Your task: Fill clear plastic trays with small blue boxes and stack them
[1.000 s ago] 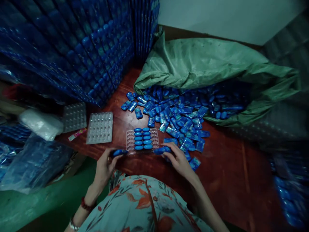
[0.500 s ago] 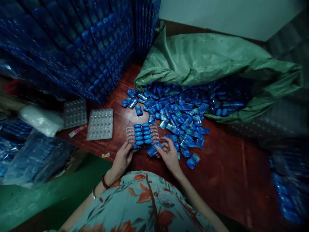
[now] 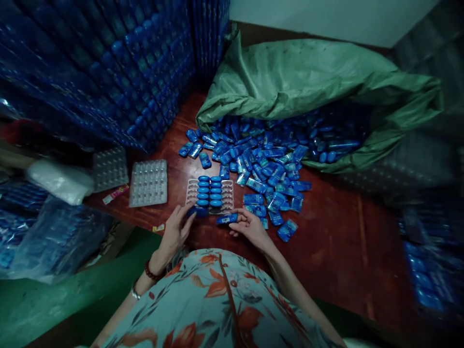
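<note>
A clear plastic tray with oval pockets (image 3: 227, 195) lies on the table in front of me, its two middle columns filled with small blue packs (image 3: 215, 190). My left hand (image 3: 175, 227) is at the tray's near left corner, thumb and fingertips closing on a blurred blue pack (image 3: 199, 211) at the near end of a column. Beside the near right corner, my right hand (image 3: 252, 227) pinches another blue pack (image 3: 227, 219), edge up with a white label showing. Right of the tray spreads a heap of loose blue wrapped packs (image 3: 268, 166).
A green woven sack (image 3: 308, 72) lies open behind the heap, with more packs inside. Tall stacks of filled blue trays (image 3: 145, 72) rise at the back left. Two clear trays (image 3: 148, 183) and a pink strip (image 3: 116, 194) lie left on the reddish table (image 3: 333, 251).
My left hand has shifted slightly left, its fingers now around a pack at the tray's corner. The pack in my right hand has turned from its printed face to its edge.
</note>
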Available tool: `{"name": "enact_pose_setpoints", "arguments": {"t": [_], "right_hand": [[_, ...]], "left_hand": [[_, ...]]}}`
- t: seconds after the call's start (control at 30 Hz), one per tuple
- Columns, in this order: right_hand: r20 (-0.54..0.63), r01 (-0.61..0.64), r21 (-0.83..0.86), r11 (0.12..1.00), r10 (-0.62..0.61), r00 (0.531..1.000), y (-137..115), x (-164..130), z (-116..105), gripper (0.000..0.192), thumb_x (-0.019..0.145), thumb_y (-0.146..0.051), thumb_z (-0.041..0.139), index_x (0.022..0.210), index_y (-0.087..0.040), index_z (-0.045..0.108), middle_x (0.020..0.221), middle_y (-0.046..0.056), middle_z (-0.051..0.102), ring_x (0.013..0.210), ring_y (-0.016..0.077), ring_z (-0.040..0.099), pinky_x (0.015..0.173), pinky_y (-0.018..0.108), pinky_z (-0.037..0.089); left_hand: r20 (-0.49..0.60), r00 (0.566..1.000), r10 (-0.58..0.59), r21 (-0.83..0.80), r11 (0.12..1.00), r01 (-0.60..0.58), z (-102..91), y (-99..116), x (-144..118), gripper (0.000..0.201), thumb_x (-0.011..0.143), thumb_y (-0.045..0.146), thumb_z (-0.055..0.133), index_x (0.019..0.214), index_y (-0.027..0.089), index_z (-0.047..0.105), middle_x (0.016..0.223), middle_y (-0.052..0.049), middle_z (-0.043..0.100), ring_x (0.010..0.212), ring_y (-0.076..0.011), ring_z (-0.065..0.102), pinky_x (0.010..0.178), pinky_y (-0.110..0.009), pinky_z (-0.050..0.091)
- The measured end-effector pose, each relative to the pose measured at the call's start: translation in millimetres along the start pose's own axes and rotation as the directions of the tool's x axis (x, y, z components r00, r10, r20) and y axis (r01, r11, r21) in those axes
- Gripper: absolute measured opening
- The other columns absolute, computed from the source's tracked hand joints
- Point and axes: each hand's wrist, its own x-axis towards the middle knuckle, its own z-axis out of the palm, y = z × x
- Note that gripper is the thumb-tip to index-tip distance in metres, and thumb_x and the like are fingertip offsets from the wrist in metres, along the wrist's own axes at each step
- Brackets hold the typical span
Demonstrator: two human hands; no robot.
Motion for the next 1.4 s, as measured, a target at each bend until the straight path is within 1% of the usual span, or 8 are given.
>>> {"name": "enact_pose_setpoints", "arguments": {"t": [0.27, 0.33, 0.73, 0.9, 1.0, 1.1, 1.27, 1.4], "right_hand": [[-0.118, 0.205, -0.418, 0.885, -0.276, 0.954, 6.8, -5.8, -1.3, 0.026, 0.072, -0.037, 0.068, 0.091, -0.020, 0.065, 0.061, -0.004, 0.058, 0.051, 0.0112, 0.056, 0.052, 0.024, 0.046], [-0.174, 0.203, -0.427, 0.881, -0.301, 0.938, 6.1, -3.5, 0.5, 0.028, 0.073, -0.041, 0.066, 0.091, -0.021, 0.064, 0.061, -0.004, 0.058, 0.050, 0.0113, 0.054, 0.050, 0.024, 0.045], [-0.144, 0.149, -0.152, 0.977, -0.171, 0.975, 6.3, 12.4, 7.2, 0.030, 0.077, -0.048, 0.060, 0.085, -0.020, 0.052, 0.055, -0.005, 0.057, 0.045, 0.0110, 0.056, 0.045, 0.022, 0.046], [-0.155, 0.217, -0.315, 0.924, -0.276, 0.949, 3.4, 10.8, 8.4, 0.026, 0.080, -0.044, 0.059, 0.092, -0.021, 0.055, 0.071, -0.001, 0.062, 0.059, 0.0143, 0.062, 0.053, 0.025, 0.050], [-0.091, 0.358, -0.587, 0.726, -0.498, 0.862, -1.5, 11.8, 9.4, 0.019, 0.083, -0.038, 0.057, 0.093, -0.022, 0.059, 0.087, 0.003, 0.065, 0.078, 0.0179, 0.063, 0.070, 0.031, 0.052], [0.137, 0.489, -0.743, 0.458, -0.611, 0.780, -6.5, 13.8, 11.1, 0.019, 0.090, -0.029, 0.048, 0.102, -0.021, 0.060, 0.095, 0.006, 0.065, 0.089, 0.0199, 0.061, 0.082, 0.034, 0.049], [0.451, 0.485, -0.872, -0.065, -0.491, 0.746, -16.8, 10.6, 21.6, 0.026, 0.093, -0.017, 0.037, 0.109, -0.015, 0.058, 0.090, 0.010, 0.063, 0.084, 0.0212, 0.059, 0.076, 0.033, 0.048], [0.567, 0.475, -0.821, -0.318, -0.351, 0.745, -27.5, 0.5, 38.1, 0.019, 0.088, -0.009, 0.043, 0.098, -0.016, 0.058, 0.084, 0.006, 0.059, 0.078, 0.0195, 0.056, 0.069, 0.030, 0.045]], "left_hand": [[0.090, 0.964, -0.251, -0.230, 0.936, 0.266, 3.0, -10.8, -10.8, 0.039, 0.082, 0.041, 0.058, 0.112, 0.017, 0.063, 0.094, -0.006, 0.066, 0.083, -0.0173, 0.061, 0.077, -0.031, 0.050], [0.131, 0.956, -0.263, -0.228, 0.930, 0.288, 5.1, -17.1, -12.9, 0.046, 0.076, 0.040, 0.065, 0.116, 0.017, 0.060, 0.092, -0.005, 0.067, 0.078, -0.0172, 0.062, 0.075, -0.032, 0.052], [0.089, 0.996, 0.024, 0.020, 0.999, -0.026, 5.6, -30.9, -19.2, 0.029, 0.088, 0.029, 0.051, 0.114, 0.020, 0.058, 0.098, -0.007, 0.065, 0.089, -0.0193, 0.062, 0.081, -0.034, 0.050], [0.003, 0.998, 0.060, 0.168, 0.984, -0.060, -4.4, -17.5, -19.2, 0.026, 0.091, 0.027, 0.045, 0.111, 0.020, 0.060, 0.095, -0.006, 0.059, 0.083, -0.0161, 0.060, 0.073, -0.027, 0.051], [-0.060, 0.995, 0.085, 0.215, 0.974, -0.071, -3.6, -11.4, -11.3, 0.026, 0.091, 0.024, 0.043, 0.112, 0.021, 0.059, 0.103, -0.007, 0.056, 0.091, -0.0169, 0.059, 0.079, -0.028, 0.050], [0.041, 0.988, 0.149, 0.237, 0.959, -0.154, 4.4, -15.5, -4.9, 0.031, 0.092, 0.017, 0.037, 0.116, 0.021, 0.055, 0.105, -0.008, 0.055, 0.093, -0.0170, 0.057, 0.081, -0.029, 0.050], [0.221, 0.957, 0.186, 0.381, 0.887, -0.260, 8.7, -16.8, 0.6, 0.045, 0.084, 0.002, 0.030, 0.121, 0.017, 0.049, 0.096, -0.009, 0.055, 0.084, -0.0171, 0.055, 0.075, -0.029, 0.050], [0.427, 0.883, 0.196, 0.470, 0.786, -0.402, 3.3, 2.6, 4.8, 0.043, 0.077, -0.002, 0.036, 0.115, 0.013, 0.051, 0.098, -0.010, 0.056, 0.087, -0.0193, 0.053, 0.079, -0.031, 0.049]]}}
